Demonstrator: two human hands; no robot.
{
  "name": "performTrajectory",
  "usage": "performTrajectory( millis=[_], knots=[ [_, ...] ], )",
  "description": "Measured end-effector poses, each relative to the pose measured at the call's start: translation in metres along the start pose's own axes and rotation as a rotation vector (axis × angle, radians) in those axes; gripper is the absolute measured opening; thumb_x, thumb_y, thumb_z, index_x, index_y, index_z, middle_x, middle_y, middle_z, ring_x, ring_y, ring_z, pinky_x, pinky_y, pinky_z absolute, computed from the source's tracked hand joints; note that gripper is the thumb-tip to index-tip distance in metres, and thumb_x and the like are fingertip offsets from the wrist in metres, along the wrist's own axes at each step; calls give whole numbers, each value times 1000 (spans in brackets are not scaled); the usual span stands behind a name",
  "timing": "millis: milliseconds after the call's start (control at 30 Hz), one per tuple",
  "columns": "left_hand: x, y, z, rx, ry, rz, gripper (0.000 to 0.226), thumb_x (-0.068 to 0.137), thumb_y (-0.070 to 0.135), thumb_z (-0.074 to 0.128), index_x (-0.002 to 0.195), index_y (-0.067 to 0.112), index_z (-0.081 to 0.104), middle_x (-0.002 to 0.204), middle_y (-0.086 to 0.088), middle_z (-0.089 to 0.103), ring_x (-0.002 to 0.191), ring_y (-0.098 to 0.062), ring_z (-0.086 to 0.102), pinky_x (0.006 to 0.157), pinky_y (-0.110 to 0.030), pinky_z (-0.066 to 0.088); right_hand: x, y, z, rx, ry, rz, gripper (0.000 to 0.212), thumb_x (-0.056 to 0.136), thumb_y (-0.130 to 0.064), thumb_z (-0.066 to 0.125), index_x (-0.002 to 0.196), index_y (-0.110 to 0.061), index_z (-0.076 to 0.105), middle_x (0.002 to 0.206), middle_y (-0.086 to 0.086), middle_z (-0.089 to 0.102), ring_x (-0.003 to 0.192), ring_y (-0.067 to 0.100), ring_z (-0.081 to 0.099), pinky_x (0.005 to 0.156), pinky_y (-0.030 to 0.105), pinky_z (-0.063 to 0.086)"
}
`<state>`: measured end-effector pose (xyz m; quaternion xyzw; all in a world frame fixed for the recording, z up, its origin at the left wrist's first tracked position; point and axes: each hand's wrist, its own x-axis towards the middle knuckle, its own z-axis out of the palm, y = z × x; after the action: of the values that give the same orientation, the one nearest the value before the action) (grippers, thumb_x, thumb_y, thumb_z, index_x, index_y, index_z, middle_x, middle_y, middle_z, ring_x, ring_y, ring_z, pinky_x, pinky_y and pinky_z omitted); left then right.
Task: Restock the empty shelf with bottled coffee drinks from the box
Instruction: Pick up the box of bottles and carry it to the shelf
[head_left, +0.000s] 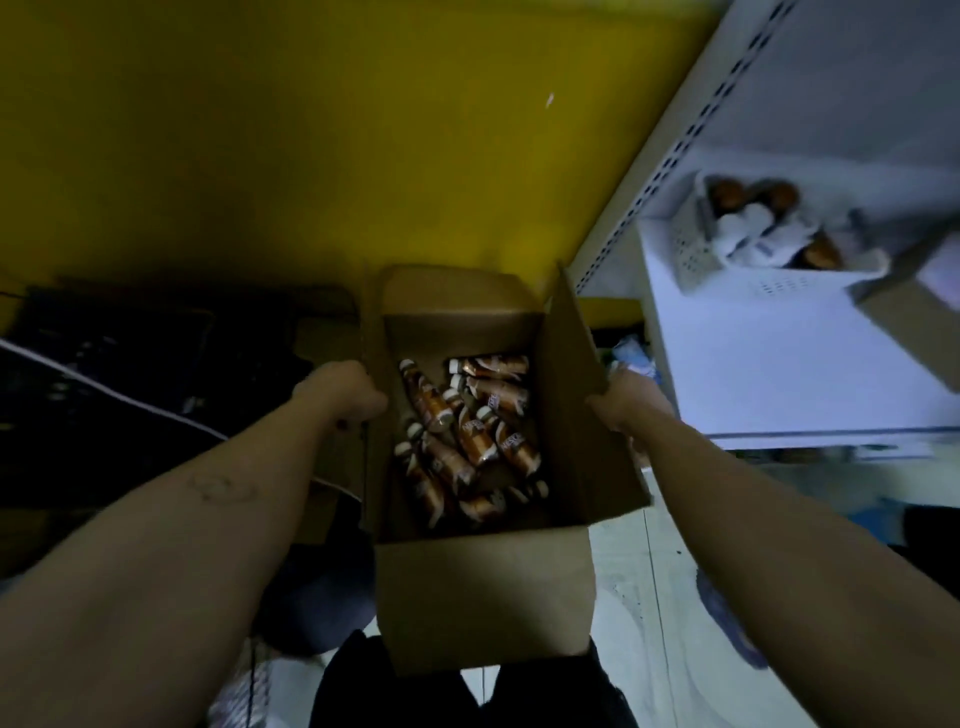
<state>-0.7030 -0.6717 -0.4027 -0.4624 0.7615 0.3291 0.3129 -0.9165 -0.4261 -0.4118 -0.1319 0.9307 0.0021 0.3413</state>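
box (483, 587): cardboard, open, flaps up
bottles (467, 436): brown w/ white caps, jumbled flat on box floor
shelf (753, 364): white

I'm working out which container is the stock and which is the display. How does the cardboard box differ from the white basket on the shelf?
The cardboard box is brown with plain solid walls; the white basket has perforated walls. The cardboard box is gripped at its sides by the left hand and the right hand, while the white basket rests on the shelf. Both hold brown bottles with white caps.
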Motion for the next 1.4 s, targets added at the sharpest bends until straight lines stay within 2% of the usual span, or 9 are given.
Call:
performTrajectory(
  millis=[167, 300, 533, 767, 933, 1067, 1167, 1267, 1400],
  knots=[
    [-43, 5, -34, -27, 114, 81, 20, 85, 26, 57, 86, 8, 64, 87, -14, 67, 73, -27, 65, 62, -35, 57, -45, -6, -51, -15, 101, -83, 31, 92, -38, 58, 103, -9, 57, 110, 14, 61, 91, 29, 56, 77, 37, 48],
    [-80, 7, -42, -51, 161, 91, 23, 84, 23, 60, 91, 1, 62, 79, -16, 62, 58, -28, 58, 49, -29, 45, -83, 2, -78, -50, 151, -119, 36, 91, -36, 60, 106, -4, 58, 108, 16, 61, 97, 32, 61, 77, 37, 50],
    [-158, 10, -25, -120, 357, 99, 23, 90, 24, 56, 92, 1, 59, 76, -12, 56, 56, -22, 54, 44, -28, 41, -131, 24, -114, -70, 189, -206, 22, 91, -28, 61, 93, -7, 55, 70, 6, 52, 63, 22, 56, 53, 28, 45],
    [-240, -3, 50, -196, 531, 55, 28, 88, 26, 54, 64, 13, 49, 68, -8, 54, 58, -24, 50, 53, -31, 42, -165, 67, -111, -130, 188, -383, 24, 89, -29, 63, 98, -6, 61, 81, 9, 58, 65, 20, 57, 45, 26, 41],
    [-289, -22, 109, -227, 542, -19, 24, 85, 24, 55, 64, 14, 49, 68, -4, 53, 58, -19, 51, 48, -26, 38, -187, 101, -80, -193, 117, -452, 34, 91, -34, 60, 104, -4, 61, 93, 14, 61, 78, 30, 64, 62, 35, 56],
    [-319, -44, 169, -165, 449, -55, 26, 85, 27, 53, 63, 14, 48, 71, -5, 54, 65, -24, 54, 57, -30, 44, -205, 118, -44, -290, 54, -478, 39, 91, -37, 61, 110, -3, 64, 108, 17, 64, 96, 32, 64, 77, 38, 55],
    [-332, -70, 220, -108, 383, -72, 29, 86, 37, 53, 69, 14, 47, 83, -6, 59, 74, -24, 57, 68, -36, 51, -226, 131, -7, -342, -7, -484, 41, 91, -36, 62, 112, -1, 63, 112, 17, 65, 94, 32, 64, 72, 34, 52],
    [-344, -96, 272, -109, 357, -85, 31, 87, 33, 52, 63, 16, 44, 71, -3, 52, 63, -20, 50, 61, -31, 43, -245, 153, 34, -424, -25, -491, 39, 93, -35, 58, 116, -3, 60, 113, 16, 64, 95, 28, 62, 71, 30, 48],
    [-372, -130, 336, -157, 357, -106, 29, 89, 24, 51, 62, 16, 41, 67, -1, 46, 60, -16, 44, 56, -27, 36, -280, 185, 88, -463, -70, -474, 36, 94, -33, 56, 109, 0, 63, 92, 12, 62, 74, 22, 63, 51, 26, 47]
  ],
)
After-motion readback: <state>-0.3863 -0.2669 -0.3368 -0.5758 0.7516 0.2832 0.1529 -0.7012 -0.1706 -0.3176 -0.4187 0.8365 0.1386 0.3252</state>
